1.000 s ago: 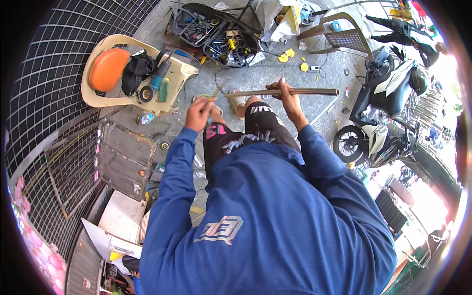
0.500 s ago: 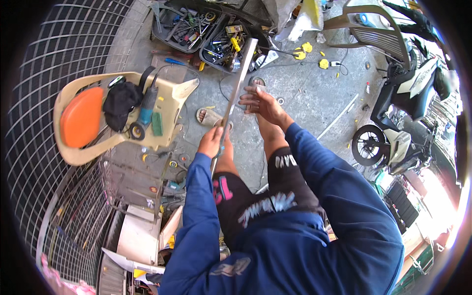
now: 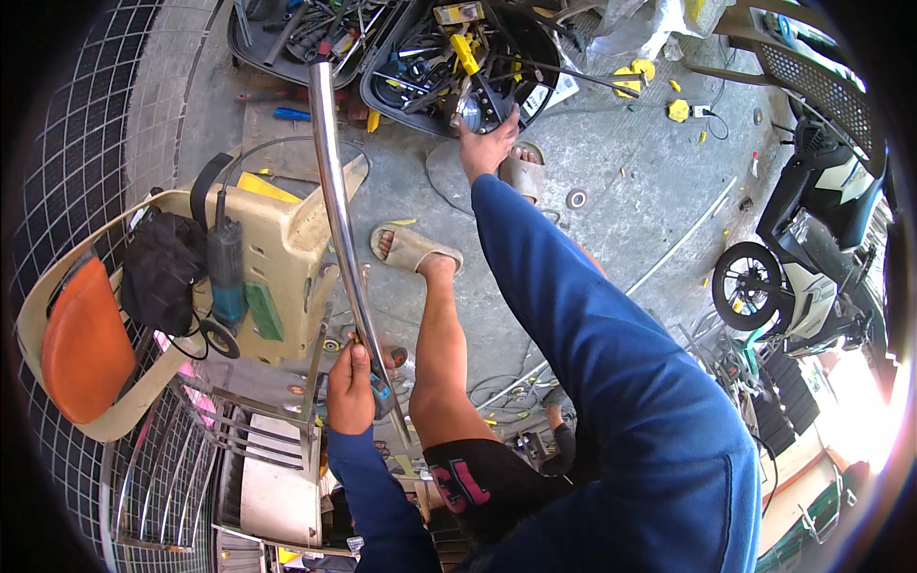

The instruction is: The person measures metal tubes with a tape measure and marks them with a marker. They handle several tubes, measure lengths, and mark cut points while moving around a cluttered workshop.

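My left hand (image 3: 351, 390) is wrapped round a long shiny metal tube (image 3: 336, 196), which stands tilted, its upper end near the tool case. Something small and blue (image 3: 383, 397) sits against the tube beside that hand; its kind is unclear. My right hand (image 3: 490, 148) reaches down to the near edge of an open black tool case (image 3: 541, 72). Its fingers curl about a dark, partly clear round thing (image 3: 470, 112) whose kind I cannot make out. Loose tools and a yellow-handled tool (image 3: 465, 53) lie in the case just beyond the hand.
At left a beige plastic chair (image 3: 296, 224) carries an angle grinder (image 3: 226, 272), a black cap-like bundle (image 3: 164, 272) and an orange piece (image 3: 88, 344). A wire mesh fence (image 3: 91, 181) stands behind it. A motorcycle (image 3: 812, 244) is at right. Another person's hand (image 3: 554, 415) shows low down.
My right hand has moved from beside the tube forward to the tool case, and I lean closer. The tube, still in my left hand, now tilts its upper end to the left.
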`<control>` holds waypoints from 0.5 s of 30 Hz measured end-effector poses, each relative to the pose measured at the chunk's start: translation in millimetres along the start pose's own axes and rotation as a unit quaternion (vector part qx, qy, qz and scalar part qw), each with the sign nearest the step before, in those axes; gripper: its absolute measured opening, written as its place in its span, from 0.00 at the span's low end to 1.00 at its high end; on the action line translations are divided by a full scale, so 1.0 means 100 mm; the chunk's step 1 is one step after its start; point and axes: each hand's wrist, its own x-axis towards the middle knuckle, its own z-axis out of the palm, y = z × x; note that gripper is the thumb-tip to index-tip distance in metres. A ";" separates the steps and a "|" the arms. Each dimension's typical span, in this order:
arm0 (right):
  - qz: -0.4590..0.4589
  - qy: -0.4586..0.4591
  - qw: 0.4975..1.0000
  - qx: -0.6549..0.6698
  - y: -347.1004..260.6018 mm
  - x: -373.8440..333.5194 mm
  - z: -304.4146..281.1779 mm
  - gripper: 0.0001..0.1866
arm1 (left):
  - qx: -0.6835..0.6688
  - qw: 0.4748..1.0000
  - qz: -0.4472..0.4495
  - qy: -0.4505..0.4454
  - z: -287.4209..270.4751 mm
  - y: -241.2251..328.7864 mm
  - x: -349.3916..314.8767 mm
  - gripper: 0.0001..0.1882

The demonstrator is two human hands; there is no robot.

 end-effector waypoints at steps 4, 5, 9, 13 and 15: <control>-0.019 0.017 1.000 -0.011 0.05 0.02 0.03 0.62 | 0.064 0.998 0.012 -0.002 -0.09 -0.05 -0.05 0.27; -0.034 0.009 0.999 0.004 0.04 0.04 0.00 0.61 | 0.076 0.997 0.018 -0.005 -0.11 -0.07 -0.08 0.27; -0.005 -0.033 0.999 0.035 -0.09 0.16 -0.24 0.54 | 0.116 0.993 0.022 -0.021 -0.21 -0.19 -0.22 0.26; 0.097 -0.019 0.986 0.132 -0.36 0.57 -0.48 0.44 | 0.145 0.989 0.013 -0.034 -0.33 -0.30 -0.37 0.25; 0.163 -0.048 0.852 0.496 -0.52 0.82 -0.51 0.40 | 0.166 0.986 0.015 -0.032 -0.38 -0.31 -0.46 0.25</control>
